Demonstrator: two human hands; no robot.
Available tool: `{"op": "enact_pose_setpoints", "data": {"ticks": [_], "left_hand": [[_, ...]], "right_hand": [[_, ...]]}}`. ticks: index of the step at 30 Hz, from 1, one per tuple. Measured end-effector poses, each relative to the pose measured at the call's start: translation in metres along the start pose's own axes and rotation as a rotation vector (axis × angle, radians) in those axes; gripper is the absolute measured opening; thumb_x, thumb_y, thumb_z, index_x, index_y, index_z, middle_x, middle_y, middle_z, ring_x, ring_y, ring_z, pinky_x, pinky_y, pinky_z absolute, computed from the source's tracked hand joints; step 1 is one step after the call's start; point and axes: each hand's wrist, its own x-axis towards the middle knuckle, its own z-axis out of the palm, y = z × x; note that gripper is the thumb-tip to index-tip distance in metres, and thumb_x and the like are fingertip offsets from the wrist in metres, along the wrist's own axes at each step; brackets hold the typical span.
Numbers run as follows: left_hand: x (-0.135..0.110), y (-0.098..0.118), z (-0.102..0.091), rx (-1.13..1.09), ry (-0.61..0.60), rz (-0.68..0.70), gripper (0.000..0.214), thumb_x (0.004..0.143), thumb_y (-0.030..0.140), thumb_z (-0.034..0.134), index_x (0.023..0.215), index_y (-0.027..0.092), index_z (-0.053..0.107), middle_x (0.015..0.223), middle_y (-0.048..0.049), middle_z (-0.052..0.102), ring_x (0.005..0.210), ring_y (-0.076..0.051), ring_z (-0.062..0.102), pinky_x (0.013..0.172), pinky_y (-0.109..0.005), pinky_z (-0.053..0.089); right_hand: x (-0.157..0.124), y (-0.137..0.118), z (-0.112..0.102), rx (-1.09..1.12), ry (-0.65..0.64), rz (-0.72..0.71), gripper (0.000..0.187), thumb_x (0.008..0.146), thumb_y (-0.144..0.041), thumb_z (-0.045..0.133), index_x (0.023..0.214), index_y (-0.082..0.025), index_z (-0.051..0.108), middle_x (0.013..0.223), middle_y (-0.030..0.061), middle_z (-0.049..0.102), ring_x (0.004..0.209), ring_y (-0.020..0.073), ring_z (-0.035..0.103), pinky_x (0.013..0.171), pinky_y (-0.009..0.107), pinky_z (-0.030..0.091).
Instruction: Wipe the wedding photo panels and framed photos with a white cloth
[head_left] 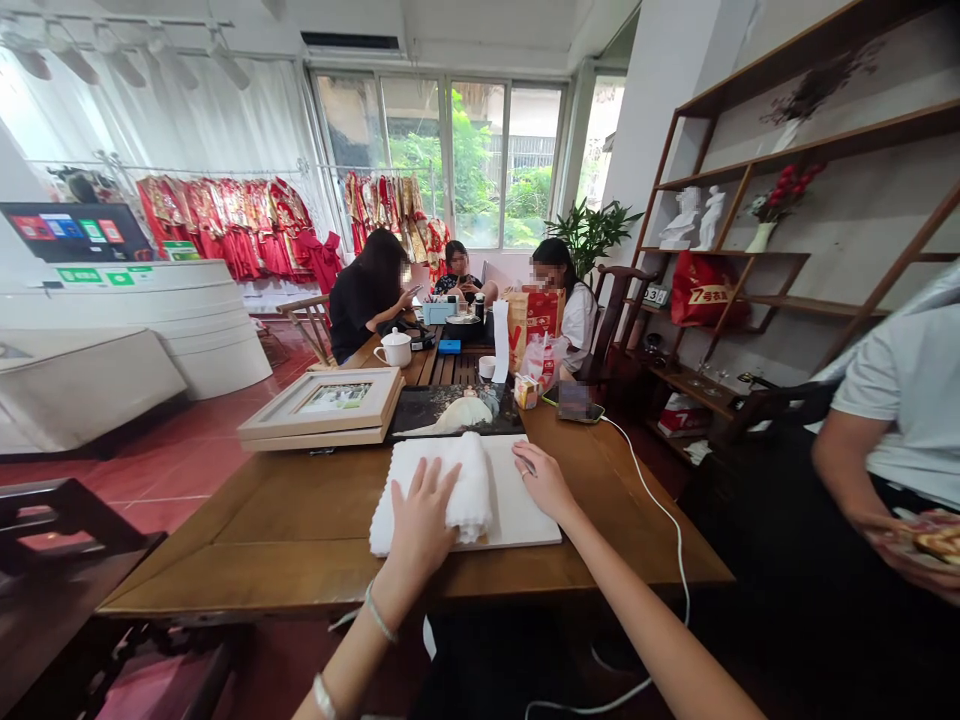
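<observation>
I see cloth (471,470) white | board (517,505) white | table (262,520) brown | frame (379,398) pale cream | flat box (449,347) blue | floor (172,490) red | I make out gold patterning on red garments (225,215) | bag (705,290) red, pale lettering

Loads of red-and-gold outfits (386,205) hung by the windows (480,150), leafy plant (589,232) off to the right. White lidded mug (395,348) sat near a flat blue box (449,346), phone (577,403) had a white cable (680,530) plugged in, and the wooden shelves (900,128) held a red bag (705,290).
</observation>
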Motion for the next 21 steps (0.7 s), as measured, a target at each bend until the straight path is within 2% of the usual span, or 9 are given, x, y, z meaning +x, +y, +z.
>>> {"op": "enact_pose_setpoints", "data": {"ticks": [4, 7, 12, 17, 21], "left_hand": [[-0.027, -0.009, -0.002, -0.009, -0.009, -0.048, 0.088, 0.059, 0.001, 0.047, 0.141, 0.03, 0.032, 0.152, -0.0018, 0.023, 0.141, -0.027, 0.012, 0.107, -0.06, 0.019], [-0.026, -0.017, -0.004, -0.028, -0.026, -0.061, 0.088, 0.06, 0.002, 0.045, 0.141, 0.031, 0.031, 0.153, -0.001, 0.022, 0.141, -0.026, 0.011, 0.107, -0.058, 0.02], [0.015, -0.015, -0.002, -0.027, -0.044, 0.005, 0.084, 0.065, 0.006, 0.047, 0.143, 0.032, 0.027, 0.153, -0.0044, 0.021, 0.141, -0.029, 0.01, 0.104, -0.064, 0.019], [0.06, 0.008, 0.002, -0.022, -0.021, 0.161, 0.079, 0.071, 0.016, 0.054, 0.143, 0.034, 0.025, 0.153, -0.0052, 0.023, 0.14, -0.034, 0.012, 0.102, -0.068, 0.015], [0.081, 0.024, 0.002, -0.034, -0.041, 0.322, 0.075, 0.072, 0.019, 0.056, 0.141, 0.033, 0.03, 0.151, -0.0028, 0.027, 0.139, -0.033, 0.015, 0.104, -0.069, 0.012]], "right_hand": [[0.0, 0.0, 0.0, -0.015, -0.017, -0.004, 0.032, 0.081, -0.012, 0.048, 0.106, -0.014, 0.068, 0.121, 0.0137, 0.063, 0.115, 0.0231, 0.057, 0.103, 0.041, 0.041], [0.001, 0.0, 0.001, -0.008, -0.021, -0.012, 0.034, 0.081, -0.012, 0.047, 0.108, -0.014, 0.067, 0.12, 0.0137, 0.063, 0.115, 0.0228, 0.057, 0.103, 0.042, 0.04], [0.001, 0.002, 0.003, 0.002, -0.006, -0.034, 0.034, 0.081, -0.011, 0.047, 0.106, -0.017, 0.068, 0.117, 0.0118, 0.065, 0.113, 0.0213, 0.058, 0.103, 0.041, 0.04], [0.002, 0.003, 0.002, 0.009, -0.013, -0.067, 0.034, 0.081, -0.011, 0.046, 0.106, -0.017, 0.068, 0.116, 0.0115, 0.066, 0.112, 0.0216, 0.058, 0.101, 0.041, 0.041], [0.001, 0.0, -0.001, 0.041, -0.043, -0.08, 0.044, 0.074, -0.003, 0.044, 0.108, -0.018, 0.067, 0.119, 0.0101, 0.064, 0.111, 0.0214, 0.058, 0.099, 0.038, 0.043]]}}
